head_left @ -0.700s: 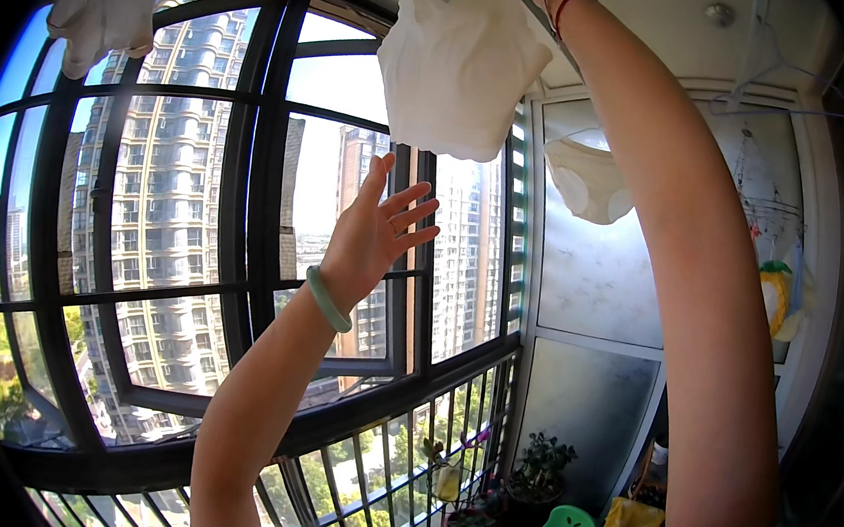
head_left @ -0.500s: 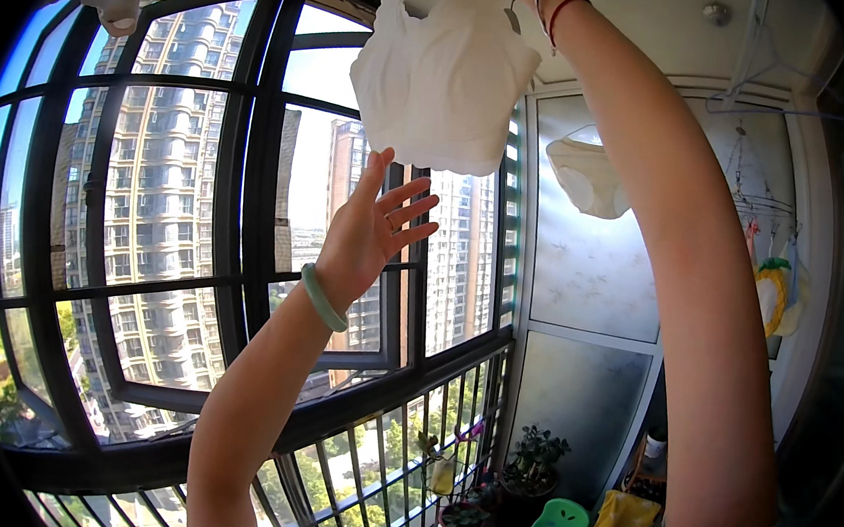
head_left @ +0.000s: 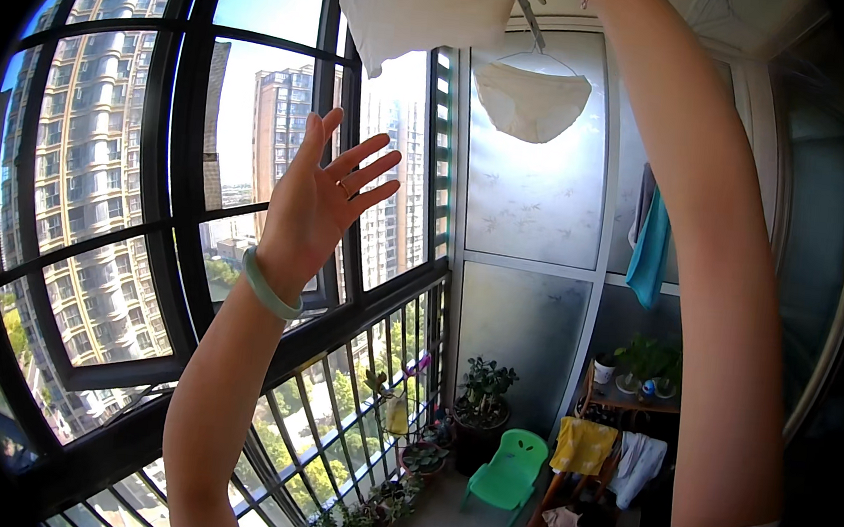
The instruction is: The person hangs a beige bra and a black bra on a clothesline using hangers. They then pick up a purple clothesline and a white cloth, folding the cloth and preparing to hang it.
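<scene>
My left hand [head_left: 323, 195] is raised with its fingers spread and holds nothing. A jade-green bangle [head_left: 271, 288] circles that wrist. Above the fingertips, apart from them, hangs a white sleeveless top [head_left: 424, 8], its upper part cut off by the frame. My right arm [head_left: 699, 197] reaches up past the top edge beside the garment, so the hand itself is out of sight; a bit of red bracelet shows at the wrist. Farther back, white underpants [head_left: 531, 102] hang from a hanger.
Dark-framed windows [head_left: 178, 122] and a railing [head_left: 329, 406] line the left. Potted plants [head_left: 483, 394], a green child's chair [head_left: 509, 469] and a wooden rack [head_left: 621, 396] with cloths stand on the floor. A teal cloth [head_left: 651, 248] hangs behind my right arm.
The view has tipped lower and turned right, carrying the white top and my right hand toward or beyond the top edge. My left hand stays open, now farther below the garment.
</scene>
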{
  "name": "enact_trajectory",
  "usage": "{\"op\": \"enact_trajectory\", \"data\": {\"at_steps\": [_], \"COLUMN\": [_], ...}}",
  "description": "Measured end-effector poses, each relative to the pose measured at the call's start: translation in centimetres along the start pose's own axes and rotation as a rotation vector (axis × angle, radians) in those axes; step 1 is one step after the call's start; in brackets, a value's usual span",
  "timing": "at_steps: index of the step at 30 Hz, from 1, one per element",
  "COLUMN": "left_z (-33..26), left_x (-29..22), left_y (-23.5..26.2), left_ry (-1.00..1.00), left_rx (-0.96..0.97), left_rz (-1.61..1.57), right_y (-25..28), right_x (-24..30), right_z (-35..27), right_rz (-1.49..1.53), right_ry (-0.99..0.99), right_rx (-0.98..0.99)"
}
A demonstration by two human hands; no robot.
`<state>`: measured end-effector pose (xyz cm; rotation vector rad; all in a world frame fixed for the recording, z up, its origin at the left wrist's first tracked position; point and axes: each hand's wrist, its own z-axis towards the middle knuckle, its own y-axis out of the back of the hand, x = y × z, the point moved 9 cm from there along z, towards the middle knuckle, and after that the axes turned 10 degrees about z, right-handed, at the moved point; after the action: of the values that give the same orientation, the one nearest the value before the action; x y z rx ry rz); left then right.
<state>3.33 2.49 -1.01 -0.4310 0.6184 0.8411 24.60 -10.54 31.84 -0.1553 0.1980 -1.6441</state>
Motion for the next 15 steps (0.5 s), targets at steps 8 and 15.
{"op": "enact_trajectory", "data": {"at_steps": [8, 15], "left_z": [-7.8, -25.9], "left_x": [13.2, 38.4], "left_y": [-4.2, -5.9], "left_ry": [0.240, 0.958], "left_rx": [0.040, -0.159], "left_rz": [-0.327, -0.623], "right_y": [10.1, 28.2], "right_x": [-2.0, -9.9], "right_z": [-19.9, -48.5], "right_rz": [0.287, -0.077], "right_ry": [-0.269, -0.873], "right_rx": [0.082, 0.057]}}
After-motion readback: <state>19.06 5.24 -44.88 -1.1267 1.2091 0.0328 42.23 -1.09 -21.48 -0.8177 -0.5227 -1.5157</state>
